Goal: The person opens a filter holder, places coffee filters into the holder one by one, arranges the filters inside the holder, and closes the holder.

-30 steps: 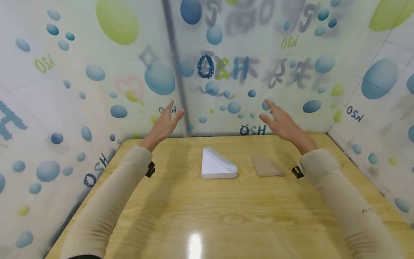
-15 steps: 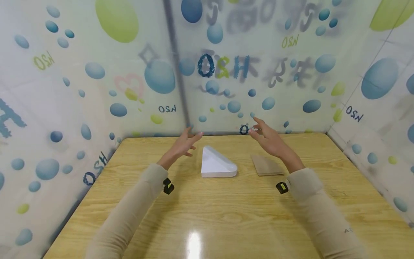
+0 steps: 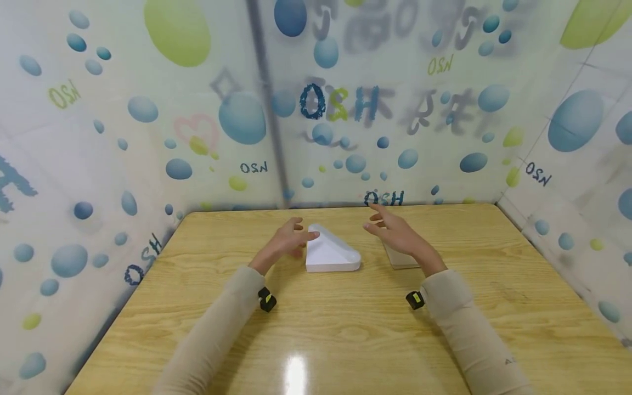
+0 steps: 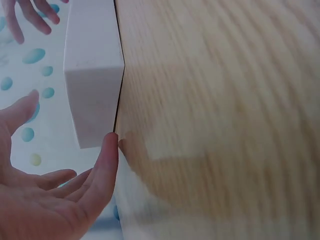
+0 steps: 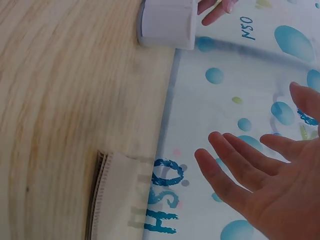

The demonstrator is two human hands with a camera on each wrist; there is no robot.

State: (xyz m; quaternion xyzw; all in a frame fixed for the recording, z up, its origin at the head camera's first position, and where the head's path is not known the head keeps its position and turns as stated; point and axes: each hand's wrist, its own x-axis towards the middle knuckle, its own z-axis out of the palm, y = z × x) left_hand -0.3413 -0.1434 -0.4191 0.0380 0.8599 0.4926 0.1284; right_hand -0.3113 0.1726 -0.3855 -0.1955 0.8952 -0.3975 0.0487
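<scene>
A white triangular box (image 3: 329, 257) with a rounded corner lies on the wooden table in the head view. My left hand (image 3: 285, 241) is at its left side, fingers spread and slightly bent, thumb over the box's edge. In the left wrist view a fingertip is right by the box's bottom corner; I cannot tell whether it touches. To the right, my right hand (image 3: 396, 235) hovers with fingers apart and holds nothing. Below it lies a thin stack of folded brown paper (image 5: 114, 200), like napkins, partly hidden by that hand in the head view.
The wooden table (image 3: 340, 323) ends at a back wall (image 3: 345, 181) covered with a sheet printed with blue and green dots and lettering. Side walls rise to the left and right. A small black device sits at each wrist cuff.
Both hands have come down and inward from above the table's far edge, the left to the box's side, the right over the brown paper. The box and paper have stayed put.
</scene>
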